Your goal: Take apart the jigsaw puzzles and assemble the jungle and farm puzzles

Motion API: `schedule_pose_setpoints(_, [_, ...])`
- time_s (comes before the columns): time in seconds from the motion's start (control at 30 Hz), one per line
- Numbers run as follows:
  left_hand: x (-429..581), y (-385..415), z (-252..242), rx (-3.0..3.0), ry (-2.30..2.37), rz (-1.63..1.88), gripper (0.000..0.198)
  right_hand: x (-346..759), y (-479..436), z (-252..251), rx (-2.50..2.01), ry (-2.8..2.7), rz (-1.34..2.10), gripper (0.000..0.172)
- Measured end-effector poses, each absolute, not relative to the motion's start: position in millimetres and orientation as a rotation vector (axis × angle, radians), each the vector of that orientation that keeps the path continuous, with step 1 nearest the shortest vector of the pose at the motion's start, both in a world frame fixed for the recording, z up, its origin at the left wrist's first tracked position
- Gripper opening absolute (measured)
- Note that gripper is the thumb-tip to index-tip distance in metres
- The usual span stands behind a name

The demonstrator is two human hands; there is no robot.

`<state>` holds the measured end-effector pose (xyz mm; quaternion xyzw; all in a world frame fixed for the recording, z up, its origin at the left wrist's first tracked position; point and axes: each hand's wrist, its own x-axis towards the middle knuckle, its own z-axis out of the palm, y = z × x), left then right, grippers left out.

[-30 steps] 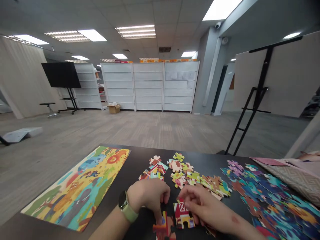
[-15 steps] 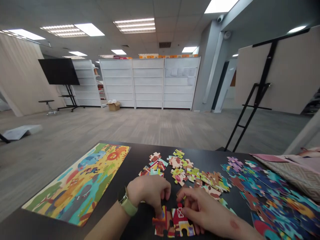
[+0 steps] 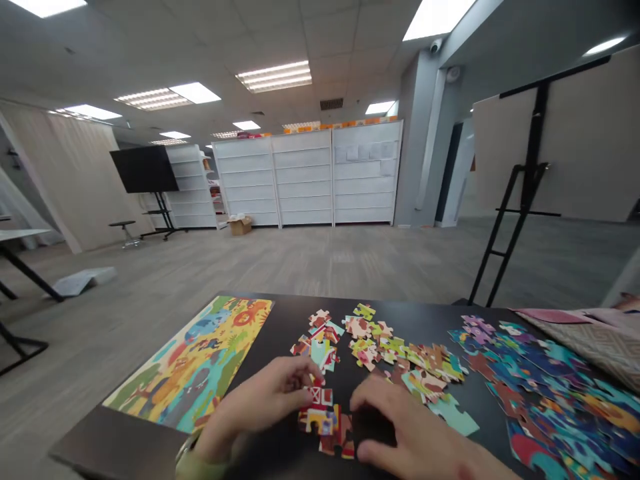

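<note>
My left hand has its thumb and fingers curled at the left and upper edge of a red puzzle piece with a white barn window. Yellow and purple show along that piece's lower part. Overlapping or touching its lower right is a reddish-brown puzzle piece; whether they interlock I cannot tell. Just right of them is my right hand, thumb and index finger spread wide with nothing between them. Loose puzzle pieces lie beyond my left hand, and a pile of green and brown pieces lies beyond my right.
At the left of the black table lies a finished-looking animal picture. Many dark blue puzzle pieces spread over the right side, beside a patterned cloth bag. An easel stand and white shelves stand beyond.
The barn piece has gone from the right of the reddish-brown piece to its upper left. My right hand has come off it and opened; my left hand now has it. The view has shifted slightly.
</note>
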<state>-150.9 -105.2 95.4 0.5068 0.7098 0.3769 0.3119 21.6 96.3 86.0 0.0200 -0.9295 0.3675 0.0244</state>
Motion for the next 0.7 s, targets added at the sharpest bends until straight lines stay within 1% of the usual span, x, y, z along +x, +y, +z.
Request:
schedule_pose_setpoints(0.07, [-142.8,-135.0,81.3,1.257,2.093,1.015,0.017,23.2,86.5,87.0,0.172,-2.923,0.990,0.031])
schedule_pose_setpoints(0.1, [-137.2,-146.6,73.4,1.261,2.198,1.026,0.016,23.3,82.5,86.7,0.190,-2.930,0.970,0.028])
schedule_pose_setpoints(0.17, [-124.0,-162.4,59.8,1.307,2.318,1.114,0.023,23.1,77.3,85.3,0.177,-2.924,0.950,0.019])
schedule_pose_setpoints(0.2, [-117.4,-166.9,55.1,1.336,2.336,1.142,0.027,23.0,76.2,84.6,0.166,-2.919,0.943,0.019])
schedule_pose_setpoints(0.3, [-102.2,-171.5,49.1,1.393,2.349,1.125,0.044,22.6,75.7,82.8,0.178,-2.886,0.930,0.021])
schedule_pose_setpoints(0.37, [-97.2,-170.6,48.9,1.380,2.405,1.086,0.050,22.3,74.6,81.4,0.229,-2.858,0.953,0.024])
schedule_pose_setpoints(0.5, [-92.4,-166.7,52.0,1.360,2.518,1.025,0.043,21.8,67.6,79.1,0.336,-2.882,0.889,0.032])
schedule_pose_setpoints(0.7, [-83.0,-163.9,61.1,1.457,2.527,0.963,0.036,27.1,61.1,82.7,0.459,-2.909,0.703,0.032])
